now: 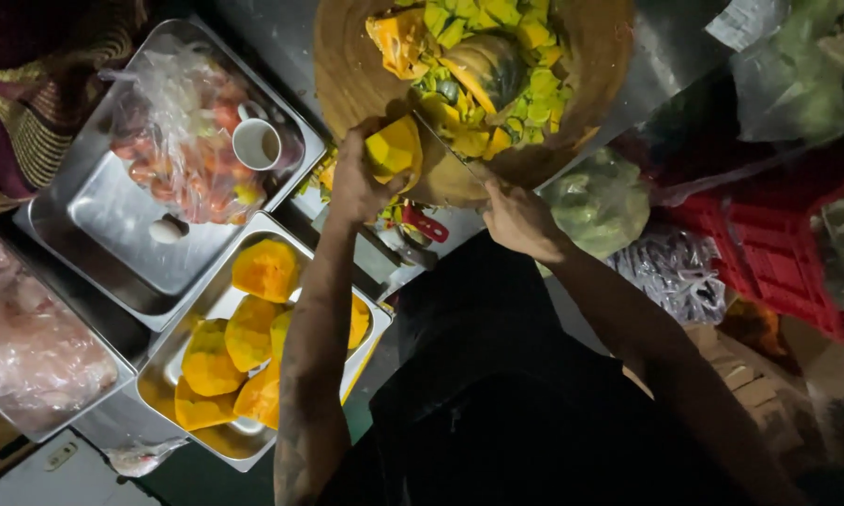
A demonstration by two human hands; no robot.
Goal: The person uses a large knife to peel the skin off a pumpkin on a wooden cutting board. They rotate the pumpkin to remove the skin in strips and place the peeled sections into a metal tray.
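My left hand (pixel 353 183) grips a wedge of orange pumpkin (pixel 395 150) at the near edge of a round wooden chopping block (pixel 347 66). My right hand (pixel 515 217) is closed on the handle of a broad cleaver (pixel 445 169), whose blade rests against the wedge. On the block lie a halved green-skinned pumpkin (pixel 485 67) and several yellow-green peel scraps (pixel 534 89). A steel tray (pixel 173 365) below my left forearm holds several peeled orange pumpkin pieces (pixel 265 270).
A larger steel tray (pixel 84 211) at left holds a plastic bag of reddish produce (pixel 173 141), a white cup (pixel 257 143) and a small white object (pixel 166 230). A bagged cabbage (pixel 598 199) and red crates (pixel 769 244) stand right. A plastic-wrapped pink bundle (pixel 23 337) lies far left.
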